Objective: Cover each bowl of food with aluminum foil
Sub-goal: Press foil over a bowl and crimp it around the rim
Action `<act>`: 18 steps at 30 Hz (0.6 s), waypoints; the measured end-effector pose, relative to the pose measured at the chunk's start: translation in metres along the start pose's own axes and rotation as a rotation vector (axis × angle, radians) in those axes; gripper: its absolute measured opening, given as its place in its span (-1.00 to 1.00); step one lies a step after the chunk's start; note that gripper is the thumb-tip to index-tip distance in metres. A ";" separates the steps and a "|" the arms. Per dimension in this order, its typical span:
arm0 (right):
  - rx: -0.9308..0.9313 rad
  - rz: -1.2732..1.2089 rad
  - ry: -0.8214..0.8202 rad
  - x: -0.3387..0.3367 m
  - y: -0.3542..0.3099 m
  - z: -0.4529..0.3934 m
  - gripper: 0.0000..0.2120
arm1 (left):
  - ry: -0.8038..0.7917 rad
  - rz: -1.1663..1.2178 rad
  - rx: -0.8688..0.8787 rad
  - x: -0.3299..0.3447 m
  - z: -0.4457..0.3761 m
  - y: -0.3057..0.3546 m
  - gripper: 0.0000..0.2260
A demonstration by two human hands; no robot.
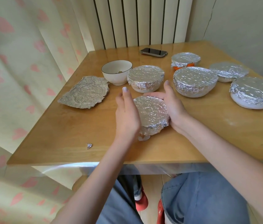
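We are close to the end of the job, as far as we can judge: six bowls already wear foil, and only the white bowl [117,72] toward the far left of the worktop [66,135] stands uncovered, with a little food visible at its bottom. The bowl in hand [151,116] sits near the front edge, about midway along it, and its foil looks tucked down all round, though a loose crumple hangs at its near left side. Our left hand [126,118] lies against its left flank with fingers fairly straight, pressing the foil in; our right hand [170,104] cups the far and right side, fingers curled round the rim. Behind it stands another covered bowl [145,78], and to the right a larger covered bowl [194,81]; further right, toward the right edge, are two more [229,71] [256,92], and at the back a foil-topped orange bowl [185,61]. A used-looking, crinkled foil sheet [84,92] lies flat near the left edge, just beside the open bowl (handy for the last cover, we would guess). A small foil scrap [89,145] lies near the front left corner and a phone [153,52] at the far edge. Nothing much blocks the way to the sheet or the open bowl; the close-set covered bowls only ask for care when reaching past.
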State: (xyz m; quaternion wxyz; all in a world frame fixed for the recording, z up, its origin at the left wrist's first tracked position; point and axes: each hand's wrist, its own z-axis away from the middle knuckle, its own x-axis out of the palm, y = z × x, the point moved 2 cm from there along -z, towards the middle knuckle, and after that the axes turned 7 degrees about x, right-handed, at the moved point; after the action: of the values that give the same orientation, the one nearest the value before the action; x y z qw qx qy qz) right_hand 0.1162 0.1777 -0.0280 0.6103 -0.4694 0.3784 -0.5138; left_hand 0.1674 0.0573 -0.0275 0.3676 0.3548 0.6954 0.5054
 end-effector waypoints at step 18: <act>-0.195 -0.259 0.579 0.029 0.014 0.013 -0.51 | -0.055 0.148 0.035 0.004 -0.019 -0.013 -0.55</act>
State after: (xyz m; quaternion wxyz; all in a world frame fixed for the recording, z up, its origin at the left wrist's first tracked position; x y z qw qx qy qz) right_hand 0.1376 0.1517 -0.0371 0.3591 -0.4041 0.5207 -0.6607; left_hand 0.1471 0.0496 -0.0364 0.3419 0.4253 0.6656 0.5091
